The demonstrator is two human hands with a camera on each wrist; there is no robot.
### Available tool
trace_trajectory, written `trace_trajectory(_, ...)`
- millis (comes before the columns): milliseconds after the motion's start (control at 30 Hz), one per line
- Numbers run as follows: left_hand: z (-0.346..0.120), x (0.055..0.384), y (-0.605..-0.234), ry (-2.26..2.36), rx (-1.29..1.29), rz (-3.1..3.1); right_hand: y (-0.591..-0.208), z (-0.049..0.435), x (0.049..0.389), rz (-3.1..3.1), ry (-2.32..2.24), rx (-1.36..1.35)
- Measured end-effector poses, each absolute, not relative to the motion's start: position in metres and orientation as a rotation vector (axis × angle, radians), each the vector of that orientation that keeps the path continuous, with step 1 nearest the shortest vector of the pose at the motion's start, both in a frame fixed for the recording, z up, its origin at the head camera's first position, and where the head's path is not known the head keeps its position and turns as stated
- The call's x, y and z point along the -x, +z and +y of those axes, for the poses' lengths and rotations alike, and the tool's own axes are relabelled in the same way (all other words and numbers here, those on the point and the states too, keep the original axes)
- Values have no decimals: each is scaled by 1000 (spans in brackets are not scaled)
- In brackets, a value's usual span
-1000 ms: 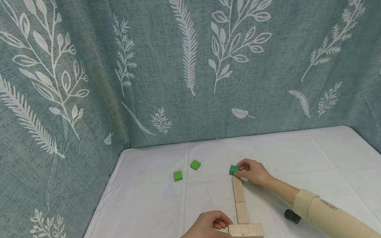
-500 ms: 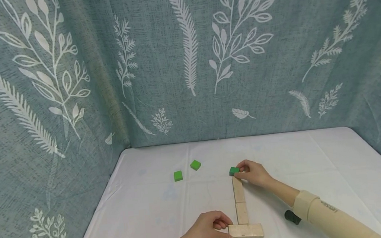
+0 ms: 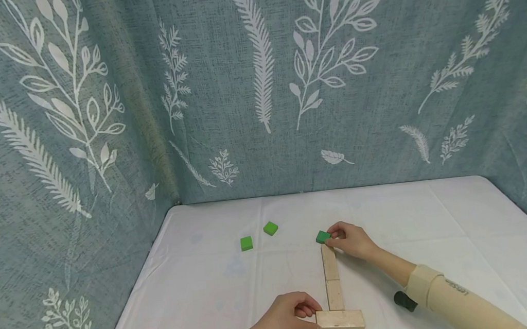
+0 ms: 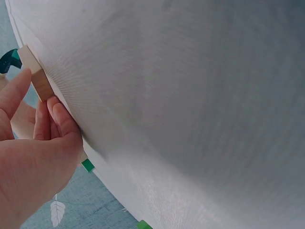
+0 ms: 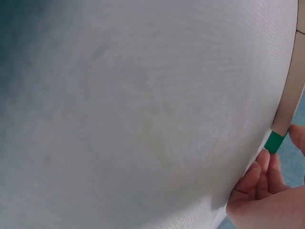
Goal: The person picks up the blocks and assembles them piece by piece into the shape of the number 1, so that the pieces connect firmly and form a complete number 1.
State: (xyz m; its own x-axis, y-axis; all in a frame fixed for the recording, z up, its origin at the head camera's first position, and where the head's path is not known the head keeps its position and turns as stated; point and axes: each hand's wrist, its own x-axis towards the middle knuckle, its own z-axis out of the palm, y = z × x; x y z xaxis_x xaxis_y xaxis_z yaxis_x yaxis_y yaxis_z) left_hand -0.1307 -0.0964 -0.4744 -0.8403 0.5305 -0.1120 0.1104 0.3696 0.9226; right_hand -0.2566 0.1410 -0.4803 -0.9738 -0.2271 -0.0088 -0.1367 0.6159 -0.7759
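My right hand (image 3: 350,239) pinches a dark green block (image 3: 322,237) at the far end of a line of two wooden blocks (image 3: 330,262). In the right wrist view the green block (image 5: 274,142) sits against the end of the wood, between thumb and fingers. Across the near end of that line lies another wooden block (image 3: 341,320). Its left end is pinched by the thumb and fingers of my left hand (image 3: 289,315). The left wrist view shows that block (image 4: 37,74) close up, with my fingertips on it.
Two light green blocks (image 3: 246,243) (image 3: 270,228) lie on the white tablecloth (image 3: 199,293), left of the wooden line. Beside the right sleeve is a small black object (image 3: 404,300). A patterned blue-grey curtain (image 3: 220,85) hangs behind and to the left.
The dark green block has turned slightly and shifted a little toward the near side, up to the end of the wooden line. My left hand and the wooden blocks have stayed put.
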Motion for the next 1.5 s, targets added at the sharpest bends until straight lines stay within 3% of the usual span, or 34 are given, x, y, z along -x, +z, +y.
trace_trajectory(1500, -95, 133, -472, 1429, -472, 2226, -480, 146, 260, 2660, -1308, 341)
